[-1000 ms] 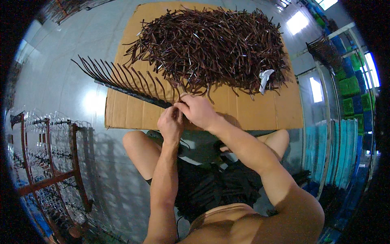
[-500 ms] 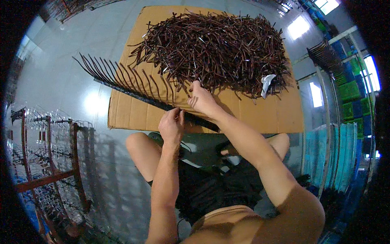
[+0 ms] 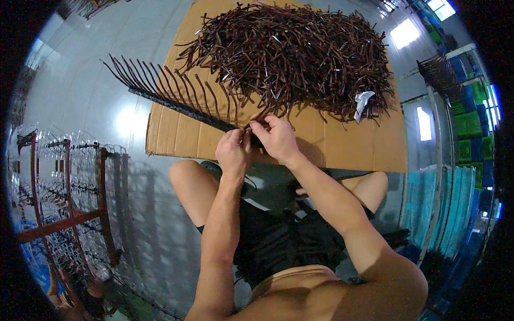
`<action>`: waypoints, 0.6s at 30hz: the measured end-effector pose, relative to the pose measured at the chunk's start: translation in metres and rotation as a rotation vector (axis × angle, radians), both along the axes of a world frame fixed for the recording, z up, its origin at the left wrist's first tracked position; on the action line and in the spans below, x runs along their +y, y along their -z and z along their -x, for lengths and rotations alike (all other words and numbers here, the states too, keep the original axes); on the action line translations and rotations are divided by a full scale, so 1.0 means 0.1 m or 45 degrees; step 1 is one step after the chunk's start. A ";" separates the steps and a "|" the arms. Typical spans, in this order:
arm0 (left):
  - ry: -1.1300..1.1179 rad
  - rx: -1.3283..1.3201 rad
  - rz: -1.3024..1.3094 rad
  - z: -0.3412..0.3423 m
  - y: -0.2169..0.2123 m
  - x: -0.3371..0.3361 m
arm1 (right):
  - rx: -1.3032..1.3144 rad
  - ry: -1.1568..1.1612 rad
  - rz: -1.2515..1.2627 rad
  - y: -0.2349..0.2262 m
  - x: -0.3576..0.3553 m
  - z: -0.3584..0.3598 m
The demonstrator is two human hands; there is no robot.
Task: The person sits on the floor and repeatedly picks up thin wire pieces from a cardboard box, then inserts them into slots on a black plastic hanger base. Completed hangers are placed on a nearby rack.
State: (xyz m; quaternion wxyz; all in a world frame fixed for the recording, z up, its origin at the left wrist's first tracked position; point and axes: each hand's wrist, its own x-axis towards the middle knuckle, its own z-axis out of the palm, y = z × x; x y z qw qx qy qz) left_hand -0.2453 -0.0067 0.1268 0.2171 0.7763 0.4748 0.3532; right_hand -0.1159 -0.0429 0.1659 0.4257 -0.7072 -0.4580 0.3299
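Glossy grey floor [image 3: 91, 101]; flat brown cardboard sheet [image 3: 342, 144] at frame centre bears heap of dark brown metal tines [image 3: 289, 53]. Left hand [image 3: 233, 152] and right hand [image 3: 276, 136] pinch black rake bar [image 3: 176, 104].

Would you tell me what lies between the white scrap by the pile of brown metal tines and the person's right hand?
In the head view, only bare cardboard sheet and a few stray tines separate the white scrap from the right hand.
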 end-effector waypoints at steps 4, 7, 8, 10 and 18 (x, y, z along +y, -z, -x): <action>0.009 -0.046 0.027 -0.02 0.00 -0.02 | 0.049 0.139 -0.223 0.12 0.00 -0.01; -0.012 -0.057 0.058 -0.02 0.03 0.00 | -0.105 0.116 -0.174 0.01 -0.03 0.03; -0.002 -0.054 0.053 -0.02 0.02 0.00 | -0.150 0.113 -0.206 0.01 -0.03 0.04; 0.016 -0.045 0.043 -0.01 0.00 -0.01 | -0.297 0.071 -0.318 0.03 -0.02 0.06; 0.004 -0.172 0.228 0.03 -0.10 -0.12 | 0.108 -0.004 -0.172 0.00 0.02 -0.31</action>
